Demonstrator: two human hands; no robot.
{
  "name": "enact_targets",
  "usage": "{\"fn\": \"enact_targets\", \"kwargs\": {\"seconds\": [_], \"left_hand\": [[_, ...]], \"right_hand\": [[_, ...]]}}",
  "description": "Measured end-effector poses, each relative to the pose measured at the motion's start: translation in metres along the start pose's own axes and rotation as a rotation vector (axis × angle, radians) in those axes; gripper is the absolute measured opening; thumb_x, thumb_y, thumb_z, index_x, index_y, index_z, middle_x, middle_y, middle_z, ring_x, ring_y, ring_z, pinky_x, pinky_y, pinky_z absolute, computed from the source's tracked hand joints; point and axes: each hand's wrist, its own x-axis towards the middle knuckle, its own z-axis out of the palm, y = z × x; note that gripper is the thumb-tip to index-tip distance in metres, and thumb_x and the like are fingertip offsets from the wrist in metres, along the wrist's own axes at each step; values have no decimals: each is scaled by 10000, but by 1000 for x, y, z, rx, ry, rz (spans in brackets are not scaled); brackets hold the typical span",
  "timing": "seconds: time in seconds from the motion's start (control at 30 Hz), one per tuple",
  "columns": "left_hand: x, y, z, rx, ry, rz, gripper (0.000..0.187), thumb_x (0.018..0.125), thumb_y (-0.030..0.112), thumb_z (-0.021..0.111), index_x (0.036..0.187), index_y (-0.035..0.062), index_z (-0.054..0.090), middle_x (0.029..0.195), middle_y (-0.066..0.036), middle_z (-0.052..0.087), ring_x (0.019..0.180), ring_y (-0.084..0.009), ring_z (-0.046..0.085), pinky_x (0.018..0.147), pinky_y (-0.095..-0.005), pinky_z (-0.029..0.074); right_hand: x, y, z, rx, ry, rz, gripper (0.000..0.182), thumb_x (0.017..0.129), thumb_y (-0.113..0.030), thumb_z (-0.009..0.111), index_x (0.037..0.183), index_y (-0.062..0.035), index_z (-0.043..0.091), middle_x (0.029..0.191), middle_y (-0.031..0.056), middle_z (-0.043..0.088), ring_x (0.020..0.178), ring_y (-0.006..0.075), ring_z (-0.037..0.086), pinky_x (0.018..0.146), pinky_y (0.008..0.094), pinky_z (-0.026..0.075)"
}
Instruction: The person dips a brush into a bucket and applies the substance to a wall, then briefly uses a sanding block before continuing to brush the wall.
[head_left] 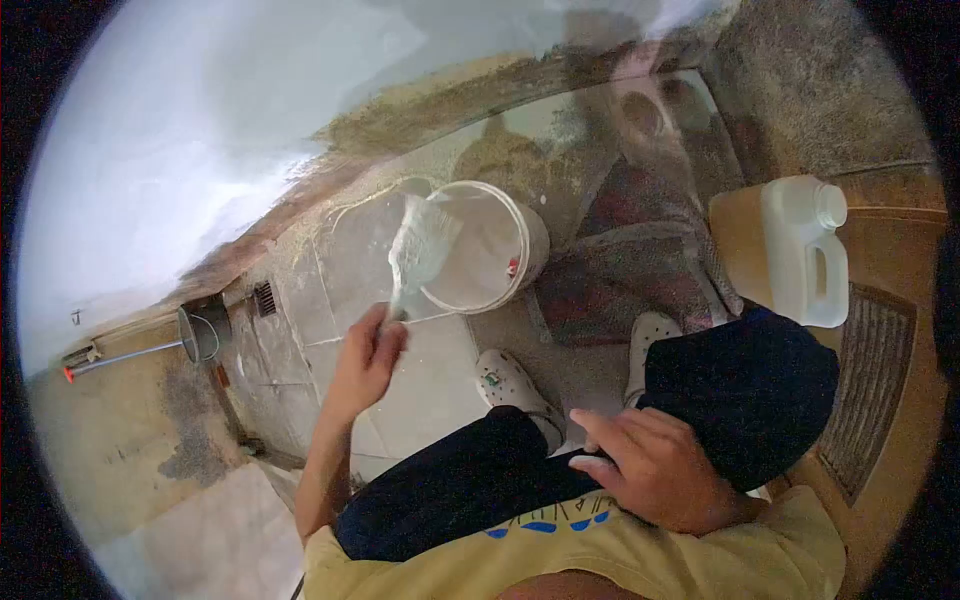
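Observation:
My left hand [368, 362] is closed on the handle of a wide brush [425, 240], whose bristles are coated white. The brush is blurred and hangs over the left rim of a white round bucket [540, 240]. A small red mark shows inside the bucket on its right side. Over my lap is my right hand [665, 468], its fingers bent, with thumb and index finger apart and white stains on their tips. No held object can be made out in it.
A translucent jug [790, 250] stands at the right beside a cardboard-coloured surface. Dark cloth [630, 270] lies right of the bucket. A grey bucket [205, 333] and a long-handled tool [125, 358] are far left. A partly white wall [150, 200] rises behind.

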Motion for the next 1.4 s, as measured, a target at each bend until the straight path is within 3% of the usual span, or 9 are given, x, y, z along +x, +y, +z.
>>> {"fn": "enact_targets", "kwargs": {"seconds": [0.07, 0.17, 0.3, 0.47, 0.67, 0.9, 1.07, 1.17, 1.4], "left_hand": [[-2, -1, -16, 911, 161, 190, 89, 903, 87, 532, 922, 0, 531, 788, -177, 603, 703, -375, 596, 575, -435, 459], [24, 5, -13, 1102, 127, 414, 85, 814, 27, 550, 876, -21, 518, 801, -253, 577, 736, -467, 550, 625, -503, 452], [89, 8, 17, 1326, 0, 249, 158, 761, 24, 554, 897, -46, 595, 867, -265, 624, 836, -435, 613, 732, -512, 493], [147, -10, 46, 1513, -184, 339, 122, 714, 74, 590, 787, -8, 644, 784, -246, 645, 752, -406, 663, 634, -500, 545], [181, -40, 50, 1450, -166, 513, 136, 716, 104, 603, 783, 12, 678, 815, -236, 667, 754, -408, 671, 664, -484, 555], [173, -45, 47, 1457, -131, 496, 145, 716, 120, 604, 780, 14, 677, 809, -233, 670, 769, -411, 668, 685, -482, 548], [164, -29, 53, 1566, -291, 287, 142, 709, 103, 603, 774, 0, 676, 794, -231, 669, 763, -412, 662, 681, -478, 540], [168, -49, 44, 1513, -255, 427, 145, 679, 65, 620, 798, -6, 663, 818, -238, 667, 802, -408, 655, 710, -468, 535], [74, 16, 0, 1480, -218, 333, 139, 732, -6, 565, 871, -11, 577, 834, -231, 607, 894, -395, 602, 783, -464, 490]], "right_hand": [[0, 2, 0, -118, -12, -46, 446, 843, -313, 667, 1155, -8, 580, 784, 102, 607, 736, 257, 613, 689, 364, 513], [2, 0, -3, -200, -102, -67, 442, 798, -205, 716, 1171, -10, 580, 866, 113, 632, 784, 251, 621, 677, 352, 490], [-1, 0, 0, -222, -132, -139, 437, 808, -214, 702, 1179, -15, 584, 884, 101, 627, 814, 238, 614, 709, 344, 489], [-11, -4, 1, -266, -147, -117, 466, 794, -240, 710, 1186, -20, 589, 927, 89, 615, 862, 227, 602, 777, 355, 482], [-16, -8, 4, -281, -156, -127, 469, 790, -238, 704, 1191, -24, 586, 949, 85, 615, 889, 222, 599, 796, 353, 474], [-14, -6, 4, -303, -177, -185, 444, 800, -238, 691, 1176, -26, 586, 955, 81, 618, 896, 223, 602, 784, 350, 475], [-19, -4, 3, -327, -182, -228, 369, 857, -209, 549, 1172, -19, 584, 927, 79, 605, 910, 231, 596, 796, 348, 484], [-22, -5, 1, -367, -226, -223, 385, 854, -194, 537, 1194, -16, 566, 954, 93, 601, 919, 244, 592, 808, 358, 481], [-39, 6, 6, -349, -200, -333, 404, 836, -173, 529, 1194, 16, 548, 979, 109, 593, 935, 246, 578, 805, 366, 474]]}}
